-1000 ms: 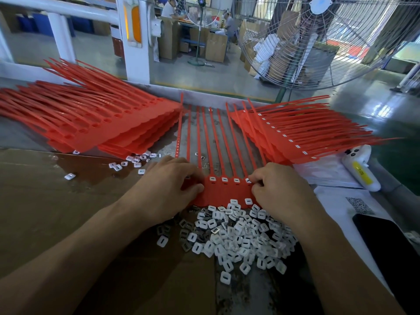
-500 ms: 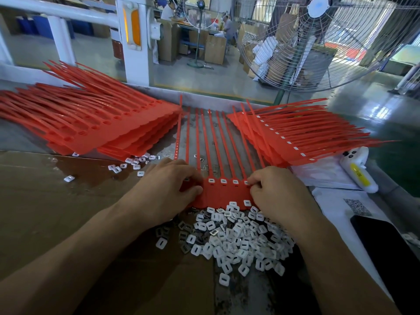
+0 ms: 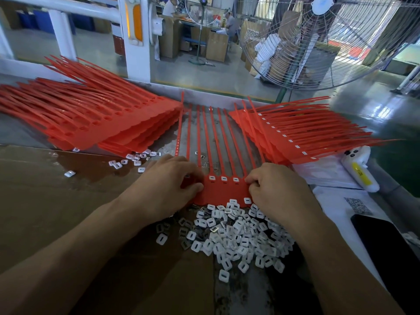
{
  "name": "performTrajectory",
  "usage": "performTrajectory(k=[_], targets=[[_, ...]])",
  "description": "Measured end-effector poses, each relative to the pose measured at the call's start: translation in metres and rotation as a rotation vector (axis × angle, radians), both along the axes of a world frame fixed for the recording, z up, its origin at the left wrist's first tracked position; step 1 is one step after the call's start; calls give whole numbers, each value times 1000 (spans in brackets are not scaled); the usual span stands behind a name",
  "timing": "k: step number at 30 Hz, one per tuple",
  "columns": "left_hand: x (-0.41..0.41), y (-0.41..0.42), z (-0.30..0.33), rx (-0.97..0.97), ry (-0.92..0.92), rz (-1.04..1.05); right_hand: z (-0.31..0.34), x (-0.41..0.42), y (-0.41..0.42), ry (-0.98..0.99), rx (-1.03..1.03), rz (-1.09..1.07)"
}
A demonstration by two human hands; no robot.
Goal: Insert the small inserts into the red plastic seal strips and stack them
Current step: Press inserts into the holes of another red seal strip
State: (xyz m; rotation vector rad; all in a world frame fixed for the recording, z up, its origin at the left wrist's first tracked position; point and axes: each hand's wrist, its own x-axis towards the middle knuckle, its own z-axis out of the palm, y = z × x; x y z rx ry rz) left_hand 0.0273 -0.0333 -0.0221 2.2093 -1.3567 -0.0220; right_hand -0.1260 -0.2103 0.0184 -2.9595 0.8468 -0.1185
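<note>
Head view: both hands' fingers [image 3: 251, 178] hide strip [image 3: 223, 189] ends.

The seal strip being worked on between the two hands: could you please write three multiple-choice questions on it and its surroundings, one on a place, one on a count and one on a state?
1. Where does the pile of white inserts lie?
A. nearer the person than the seal strip
B. on the left stack
C. under the fan

2. How many white inserts show seated in the strip between the hands?
A. none
B. three
C. nine

3. What are the hands doing?
A. both hang idle
B. both rest on the strip's ends
C. one lifts the phone

Answers: 1 A, the pile lies below the strip's flat end; 2 B, three white squares sit in a row; 3 B, left hand and right hand cover its two ends.
</note>
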Motion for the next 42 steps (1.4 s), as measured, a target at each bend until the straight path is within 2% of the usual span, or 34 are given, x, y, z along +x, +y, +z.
performTrajectory(k=[3, 9, 14, 23, 37, 42], targets=[[0, 0, 0, -2, 4, 1, 1, 2, -1, 11, 26, -24], [1, 0, -2, 8, -11, 2, -2, 4, -3, -95, 111, -57], [-1, 1, -1, 13, -14, 4, -1, -2, -7, -53, 162, 0], [1, 2, -1, -5, -1, -4, 1, -16, -29, -93, 411, 60], [1, 1, 0, 18, 7, -12, -4, -14, -25, -43, 359, 129], [0, 3, 1, 14, 5, -12, -7, -14, -27, -94, 413, 98]])
